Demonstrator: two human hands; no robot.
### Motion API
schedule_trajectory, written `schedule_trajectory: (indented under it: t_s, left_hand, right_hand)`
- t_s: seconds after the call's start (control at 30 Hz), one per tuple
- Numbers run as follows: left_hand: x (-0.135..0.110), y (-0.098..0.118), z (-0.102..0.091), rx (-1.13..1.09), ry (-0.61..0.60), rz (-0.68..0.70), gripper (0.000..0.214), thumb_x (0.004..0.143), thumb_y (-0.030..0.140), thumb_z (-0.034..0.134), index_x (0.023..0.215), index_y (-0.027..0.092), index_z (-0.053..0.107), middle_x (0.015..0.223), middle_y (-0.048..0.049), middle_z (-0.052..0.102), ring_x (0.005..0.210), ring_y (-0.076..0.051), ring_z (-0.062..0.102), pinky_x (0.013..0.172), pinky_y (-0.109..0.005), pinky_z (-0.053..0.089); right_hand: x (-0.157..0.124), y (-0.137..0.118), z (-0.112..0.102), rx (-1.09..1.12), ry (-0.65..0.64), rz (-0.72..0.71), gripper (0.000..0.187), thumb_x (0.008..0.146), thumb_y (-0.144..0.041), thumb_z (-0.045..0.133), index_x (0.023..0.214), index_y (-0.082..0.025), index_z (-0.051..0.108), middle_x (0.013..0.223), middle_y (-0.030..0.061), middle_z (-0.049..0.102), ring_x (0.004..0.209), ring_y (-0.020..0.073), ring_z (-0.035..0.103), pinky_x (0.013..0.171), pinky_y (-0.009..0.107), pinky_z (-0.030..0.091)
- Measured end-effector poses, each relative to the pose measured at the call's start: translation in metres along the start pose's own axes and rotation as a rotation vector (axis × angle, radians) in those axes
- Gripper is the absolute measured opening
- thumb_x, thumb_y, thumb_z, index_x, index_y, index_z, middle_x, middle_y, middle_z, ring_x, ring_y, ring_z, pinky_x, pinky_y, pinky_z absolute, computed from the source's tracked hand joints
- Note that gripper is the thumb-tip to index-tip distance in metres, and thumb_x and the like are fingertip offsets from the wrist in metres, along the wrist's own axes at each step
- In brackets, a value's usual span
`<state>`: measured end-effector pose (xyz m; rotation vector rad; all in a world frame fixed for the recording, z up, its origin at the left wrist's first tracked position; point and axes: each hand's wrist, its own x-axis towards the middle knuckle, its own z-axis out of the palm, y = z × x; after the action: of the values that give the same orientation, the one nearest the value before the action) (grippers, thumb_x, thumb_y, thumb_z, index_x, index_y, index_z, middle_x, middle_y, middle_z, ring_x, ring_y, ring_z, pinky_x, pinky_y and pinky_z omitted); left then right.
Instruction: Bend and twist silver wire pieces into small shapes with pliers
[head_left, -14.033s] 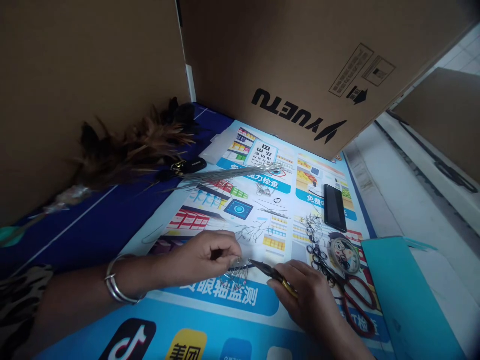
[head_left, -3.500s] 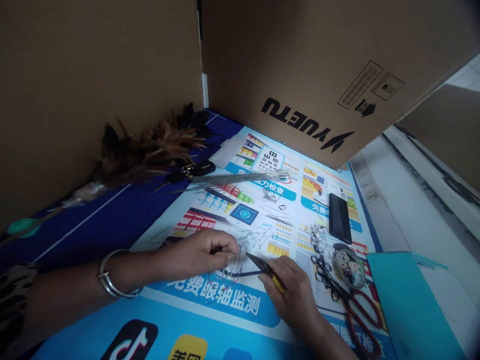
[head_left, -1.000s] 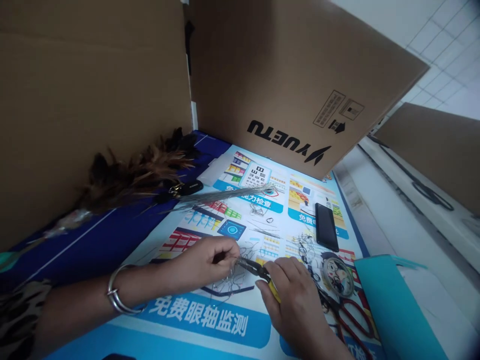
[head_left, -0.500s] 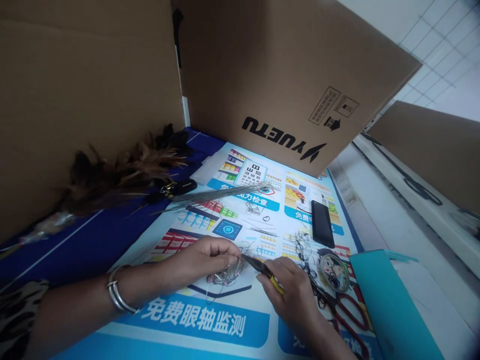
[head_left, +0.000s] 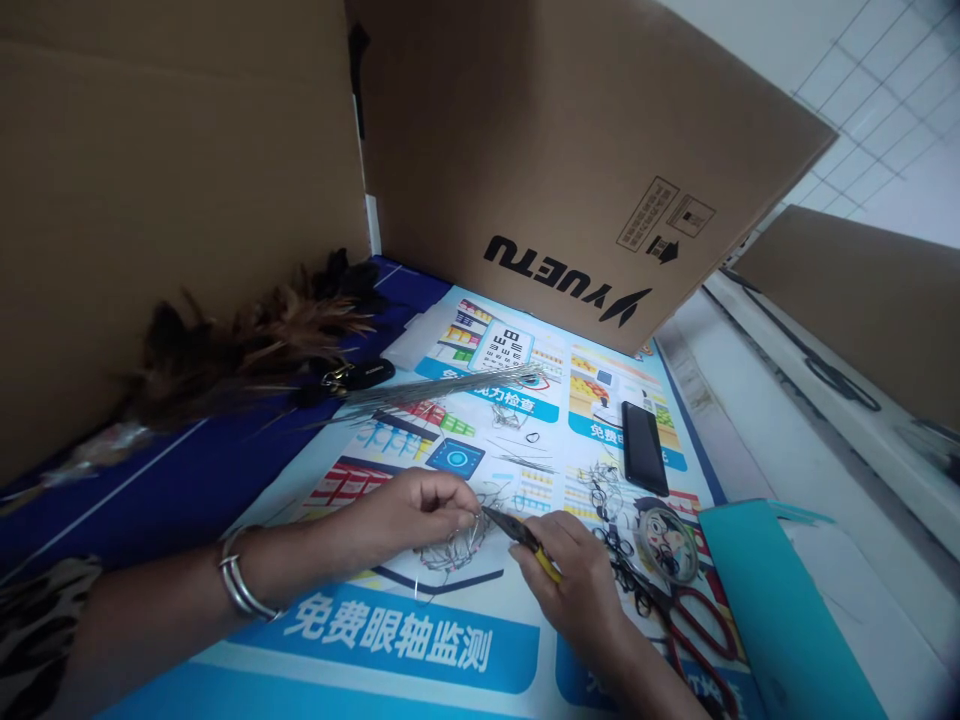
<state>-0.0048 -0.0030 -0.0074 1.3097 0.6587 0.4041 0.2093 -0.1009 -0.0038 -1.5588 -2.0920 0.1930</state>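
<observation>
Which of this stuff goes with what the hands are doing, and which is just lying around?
Part of the job, it seems:
yellow-handled pliers, in the right hand
wire tangle, at the left hand
straight wires, probably spare material

Probably just lying around:
black phone
brown feathers
black fob
red-handled scissors, not in use now

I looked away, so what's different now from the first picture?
The pliers in the right hand moved closer to the left hand. The view shifted too, showing more white tiles. The left hand still pinches at the tangled wires. The phone, scissors and straight wires stayed put.
</observation>
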Motion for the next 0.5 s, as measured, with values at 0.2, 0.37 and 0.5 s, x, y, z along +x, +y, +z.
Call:
schedule_trajectory:
  t_s: [0.2,0.37,0.5]
  left_hand:
    - [0.0009,0.0014,-0.0017,0.19,0.022,0.058,0.019,0.079,0.03,0.055,0.077,0.012,0.06,0.059,0.0043,0.043,0.053,-0.008,0.037,0.05,-0.02,0.03]
    - [-0.0006,0.0012,-0.0018,0.217,0.036,0.088,0.016,0.079,0.028,0.053,0.076,0.013,0.059,0.06,0.0041,0.042,0.054,-0.008,0.037,0.051,-0.02,0.03]
    - [-0.0016,0.0017,-0.001,0.193,0.003,0.076,0.017,0.079,0.028,0.054,0.074,0.013,0.058,0.058,0.0047,0.041,0.053,-0.008,0.035,0.049,-0.019,0.029]
  right_hand:
    - [0.0014,0.0017,0.0007,0.016,-0.036,-0.006,0.017,0.085,-0.028,0.055,0.1,-0.019,0.058,0.087,0.006,0.062,0.082,0.0184,0.056,0.071,0.029,0.045]
    - [0.0029,0.0006,0.001,0.032,-0.044,0.009,0.017,0.085,-0.028,0.055,0.099,-0.02,0.059,0.086,0.0056,0.062,0.081,0.018,0.056,0.071,0.028,0.045]
    - [0.0022,0.0016,0.003,0.042,-0.05,0.01,0.017,0.084,-0.028,0.056,0.099,-0.02,0.059,0.086,0.0053,0.062,0.081,0.018,0.056,0.07,0.028,0.045]
